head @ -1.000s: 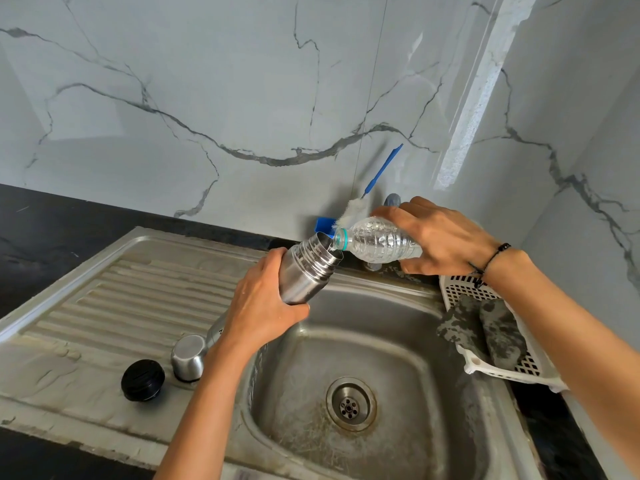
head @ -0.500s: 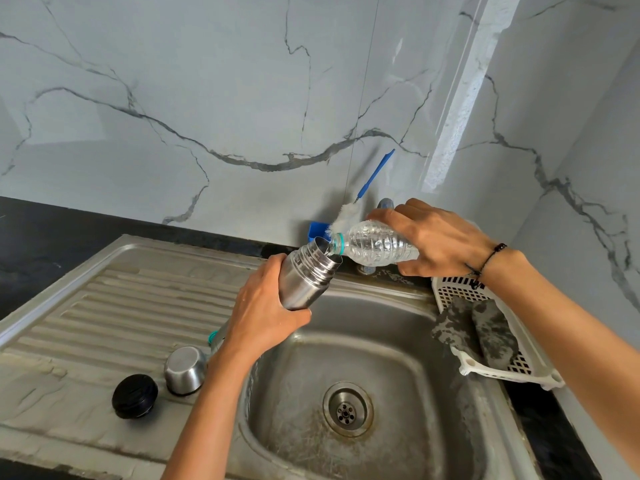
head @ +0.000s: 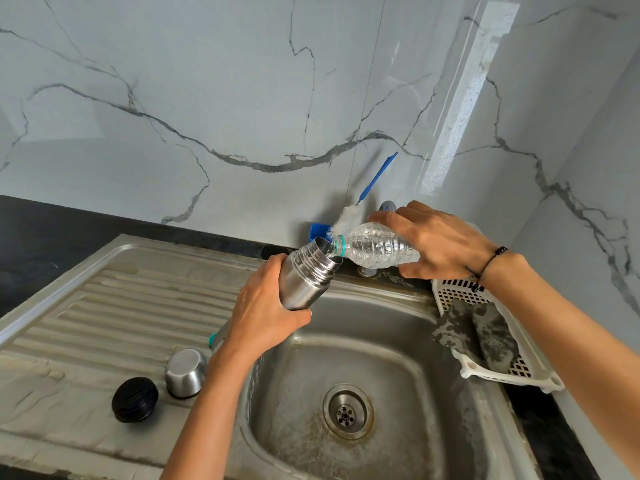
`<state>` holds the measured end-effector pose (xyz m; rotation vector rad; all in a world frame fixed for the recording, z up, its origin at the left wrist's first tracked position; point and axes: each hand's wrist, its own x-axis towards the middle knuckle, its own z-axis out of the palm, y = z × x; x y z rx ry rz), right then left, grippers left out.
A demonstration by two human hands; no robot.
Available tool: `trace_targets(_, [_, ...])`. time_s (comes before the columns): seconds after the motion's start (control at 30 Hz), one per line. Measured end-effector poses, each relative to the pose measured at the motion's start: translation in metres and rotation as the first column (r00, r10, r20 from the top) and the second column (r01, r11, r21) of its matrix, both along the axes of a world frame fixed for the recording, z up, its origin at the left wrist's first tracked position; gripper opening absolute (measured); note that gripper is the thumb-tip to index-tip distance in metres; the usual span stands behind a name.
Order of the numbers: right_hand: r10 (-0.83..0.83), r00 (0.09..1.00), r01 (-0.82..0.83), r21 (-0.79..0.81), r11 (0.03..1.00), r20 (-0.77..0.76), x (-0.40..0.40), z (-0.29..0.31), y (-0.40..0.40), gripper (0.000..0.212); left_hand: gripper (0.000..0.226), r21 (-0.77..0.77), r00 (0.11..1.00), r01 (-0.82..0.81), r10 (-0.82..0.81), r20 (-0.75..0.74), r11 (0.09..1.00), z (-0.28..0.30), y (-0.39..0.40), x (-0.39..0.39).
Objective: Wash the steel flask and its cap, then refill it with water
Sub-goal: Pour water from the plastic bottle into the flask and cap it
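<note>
— Nearest on the drainboard? Black stopper (head: 135,399) and steel cap (head: 183,373), side by side, both off and well apart from the flask.

— And the flask itself? Steel flask (head: 308,275) up over the sink (head: 398,341), near its left rim, gripped round the lower body by the left hand (head: 265,315), fingers and thumb curled about it. Long axis tilted, mouth up and toward the right, away from the body.

— The relation that counts? Mouth to mouth. Plastic bottle (head: 375,249) lying almost level, neck pointing left and a little down, its rim just at the flask's opening, touching or nearly so; hard to tell which. Held by the right hand (head: 440,242), fingers wrapped over the top and thumb beneath.

— Pose of the arms? Left forearm rising from below, right reaching in from the right side, wrist bent over the bottle.

— Judgement? Refill under way, probably; a steeper tip of the bottle needed, with necks kept aligned to avoid spilling.

— Farthest? Blue-handled bottle brush (head: 360,202) leaning on the wall.
</note>
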<state>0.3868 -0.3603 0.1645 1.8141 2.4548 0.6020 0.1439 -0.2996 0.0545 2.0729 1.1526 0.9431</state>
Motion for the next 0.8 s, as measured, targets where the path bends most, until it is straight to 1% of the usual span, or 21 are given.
trace_targets(0.23, [-0.007, 1.000, 0.007, -0.008, 1.000, 0.020, 0.0022, -0.0016, 0.0015, 0.084, 0.076, -0.016, 1.000, 0.015, -0.015, 0.005, 1.000, -0.0009, 0.0012, 0.0003])
trace_targets(0.53, [-0.007, 0.999, 0.007, -0.001, 1.000, 0.048, 0.0040, -0.0015, 0.0009, 0.083, 0.079, -0.020, 1.000, 0.023, -0.023, -0.006, 1.000, -0.0022, 0.0031, -0.0002])
trace_targets(0.8, [-0.006, 0.999, 0.005, 0.007, 1.000, 0.045, 0.0025, -0.0010, -0.0002, 0.083, 0.079, -0.026, 0.999, 0.038, -0.037, 0.015, 0.999, -0.0019, 0.0038, -0.0011])
